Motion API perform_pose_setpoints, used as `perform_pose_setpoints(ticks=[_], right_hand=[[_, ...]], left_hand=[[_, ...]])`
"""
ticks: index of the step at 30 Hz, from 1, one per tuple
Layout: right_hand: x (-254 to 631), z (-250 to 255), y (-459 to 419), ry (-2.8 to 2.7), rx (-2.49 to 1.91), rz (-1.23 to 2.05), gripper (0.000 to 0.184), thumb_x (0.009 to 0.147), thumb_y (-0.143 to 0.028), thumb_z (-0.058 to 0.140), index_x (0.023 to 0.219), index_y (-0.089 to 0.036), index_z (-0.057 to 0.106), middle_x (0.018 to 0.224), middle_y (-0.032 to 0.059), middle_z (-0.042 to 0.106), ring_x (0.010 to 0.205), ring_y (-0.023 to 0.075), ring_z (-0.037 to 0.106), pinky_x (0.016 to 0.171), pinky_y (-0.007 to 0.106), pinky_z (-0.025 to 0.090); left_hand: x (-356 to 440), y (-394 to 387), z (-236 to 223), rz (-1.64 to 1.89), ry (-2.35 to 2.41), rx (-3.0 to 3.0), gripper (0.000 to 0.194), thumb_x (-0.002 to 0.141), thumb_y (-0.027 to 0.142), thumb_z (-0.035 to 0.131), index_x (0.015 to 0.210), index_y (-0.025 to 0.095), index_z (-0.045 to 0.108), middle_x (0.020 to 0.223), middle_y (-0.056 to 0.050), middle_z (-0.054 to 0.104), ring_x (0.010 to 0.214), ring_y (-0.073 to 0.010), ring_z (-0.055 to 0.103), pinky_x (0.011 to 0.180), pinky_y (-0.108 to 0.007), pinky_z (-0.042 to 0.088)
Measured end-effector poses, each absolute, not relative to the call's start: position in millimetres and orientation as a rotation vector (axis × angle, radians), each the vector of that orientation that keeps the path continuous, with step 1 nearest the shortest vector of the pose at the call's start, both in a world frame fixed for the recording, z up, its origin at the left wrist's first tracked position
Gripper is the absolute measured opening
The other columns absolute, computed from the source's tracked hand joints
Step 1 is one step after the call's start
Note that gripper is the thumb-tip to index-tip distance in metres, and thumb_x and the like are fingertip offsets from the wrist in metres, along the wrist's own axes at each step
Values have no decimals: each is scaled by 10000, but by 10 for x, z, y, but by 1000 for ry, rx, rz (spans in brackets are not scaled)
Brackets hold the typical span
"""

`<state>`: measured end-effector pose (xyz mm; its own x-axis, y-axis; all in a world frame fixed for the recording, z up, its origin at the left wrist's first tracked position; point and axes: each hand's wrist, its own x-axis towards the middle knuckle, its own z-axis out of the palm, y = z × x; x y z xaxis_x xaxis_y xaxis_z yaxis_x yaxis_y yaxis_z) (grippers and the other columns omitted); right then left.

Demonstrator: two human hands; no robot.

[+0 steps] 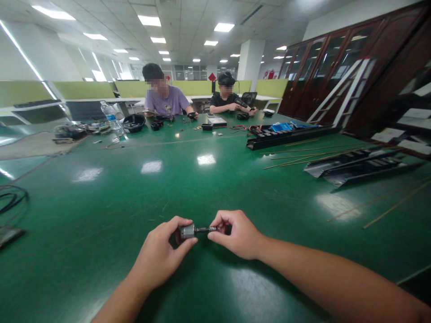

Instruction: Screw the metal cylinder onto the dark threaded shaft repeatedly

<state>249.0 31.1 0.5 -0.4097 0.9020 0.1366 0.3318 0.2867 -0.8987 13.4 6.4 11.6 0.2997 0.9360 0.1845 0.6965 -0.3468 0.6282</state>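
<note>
Left hand (158,251) and right hand (235,234) close together, raised over the green table (101,211), fingertips pinching a small metal cylinder (187,231): left on the silver body, right on its black shaft (207,229). Fingertip pinch looks right here, keeps the piece steady and in view. Upper left of frame, black round bowl (134,122) beside plastic water bottle (111,117), bowl contents hidden. Right of centre, long black tray (289,137) holds blue packet (282,128).

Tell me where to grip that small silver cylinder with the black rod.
Best grip the silver body from the left, as the left hand does: it lies level, and the body is thicker than the thin black rod, which the right hand pinches.
</note>
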Motion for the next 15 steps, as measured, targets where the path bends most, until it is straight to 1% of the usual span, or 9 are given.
perform_pose_setpoints(ticks=[9, 15], right_hand=[[2489, 16, 314, -1890, -1105, 1102, 133, 782, -270, 695, 806, -150, 645, 666, 4, 628, 580, 113, 538, 567, 231, 432], [2492, 2, 319, -1889, -1109, 1092, 141, 784, -280, 694, 813, -149, 647, 674, 8, 634, 579, 113, 539, 574, 235, 435]], left_hand=[[130, 77, 160, 705, 1452, 2141, 281, 882, 398, 620, 1120, 249, 602, 992, -26, 693, 900, -209, 650, 814, -333, 501], [101, 97, 123, 737, 1449, 2178, 329, 876, 378, 628, 1184, 262, 624, 1147, -46, 691, 1045, -230, 648, 950, -377, 500]])
